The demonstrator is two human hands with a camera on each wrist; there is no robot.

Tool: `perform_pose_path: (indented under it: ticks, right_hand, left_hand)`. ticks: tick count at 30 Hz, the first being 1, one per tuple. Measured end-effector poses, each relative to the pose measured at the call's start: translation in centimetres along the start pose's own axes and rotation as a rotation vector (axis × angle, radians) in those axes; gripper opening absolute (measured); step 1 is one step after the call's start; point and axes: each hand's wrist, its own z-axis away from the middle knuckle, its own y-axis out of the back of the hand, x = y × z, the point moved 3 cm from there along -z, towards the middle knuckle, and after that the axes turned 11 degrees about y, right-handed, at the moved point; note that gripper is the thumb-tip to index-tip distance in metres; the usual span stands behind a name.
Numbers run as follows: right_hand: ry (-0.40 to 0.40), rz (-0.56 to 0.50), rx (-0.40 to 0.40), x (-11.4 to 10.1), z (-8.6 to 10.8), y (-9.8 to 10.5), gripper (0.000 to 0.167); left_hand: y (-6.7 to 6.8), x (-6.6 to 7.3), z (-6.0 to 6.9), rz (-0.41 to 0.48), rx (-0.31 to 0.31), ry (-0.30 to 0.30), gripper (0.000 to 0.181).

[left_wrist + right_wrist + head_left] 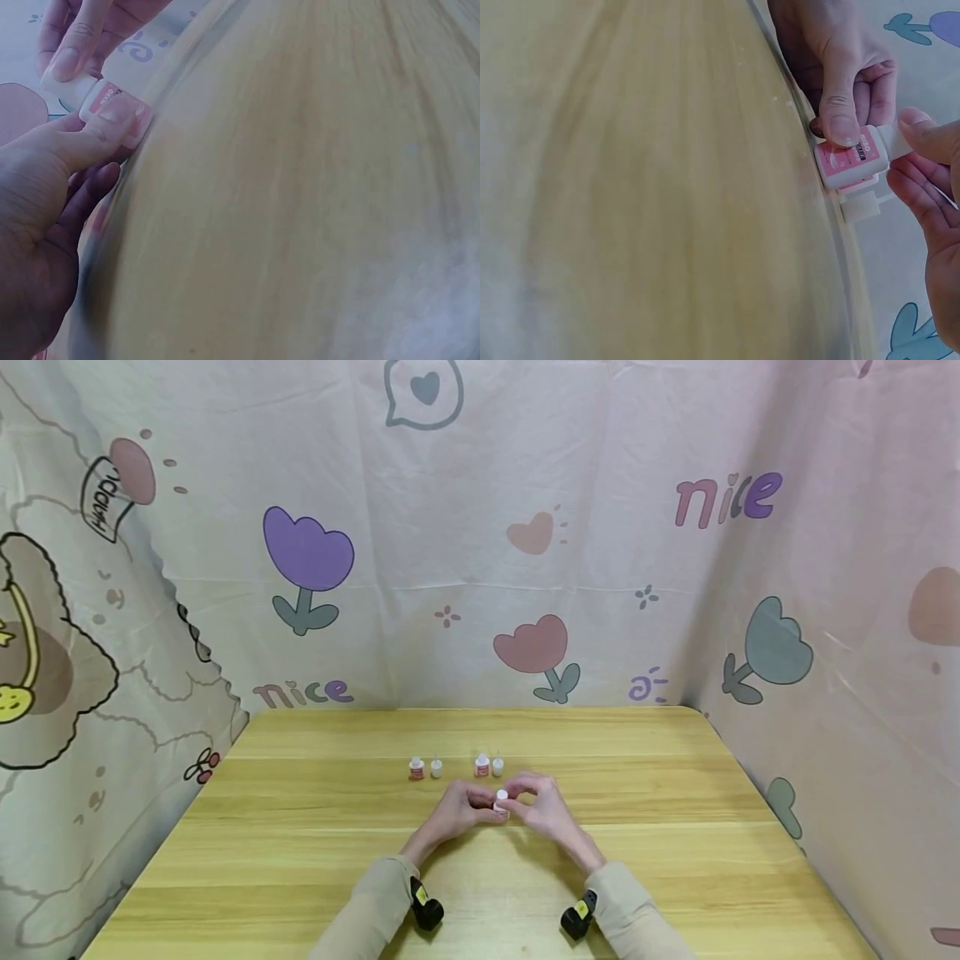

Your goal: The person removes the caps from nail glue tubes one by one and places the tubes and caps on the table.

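Observation:
Between both hands is a small white glue bottle (847,165) with a pink label, near the middle of the table. My left hand (457,812) holds its body, the thumb pressed over the label in the left wrist view. At the neck, the thumb and fingers of my right hand (547,814) pinch the white cap (895,141). The cap sits against the bottle's neck; whether it is screwed tight cannot be told. Just beyond the hands stand a second bottle (482,767) and a separate white cap (498,767) with a thin stem pointing up.
Farther left, another pink-labelled bottle (416,769) stands beside a stemmed white cap (437,769). All rest on a wooden table (300,827). A printed curtain (450,660) hangs along its back and sides.

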Motion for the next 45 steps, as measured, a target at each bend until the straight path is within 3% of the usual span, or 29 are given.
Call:
perform_pose_path:
  ticks: [8, 13, 27, 38, 45]
  right_hand:
    - [-0.064, -0.065, 0.001, 0.48, 0.21, 0.29, 0.016]
    - [-0.117, -0.031, 0.005, 0.11, -0.16, 0.41, 0.017]
    - [-0.018, -0.031, -0.018, 0.12, -0.16, 0.47, 0.012]
    - [-0.163, -0.048, -0.037, 0.33, -0.16, 0.66, 0.015]
    - [-0.091, -0.041, -0.030, 0.21, -0.22, 0.70, 0.012]
  left_hand:
    - [-0.09, 0.16, 0.14, 0.001, 0.021, -0.011, 0.019]
    - [-0.01, 0.16, 0.14, -0.010, 0.026, -0.002, 0.020]
    - [0.06, 0.10, -0.11, -0.036, 0.001, -0.022, 0.019]
    - [-0.06, 0.16, 0.02, -0.009, 0.026, -0.011, 0.017]
    - [-0.13, 0.23, 0.07, -0.008, 0.020, -0.012, 0.018]
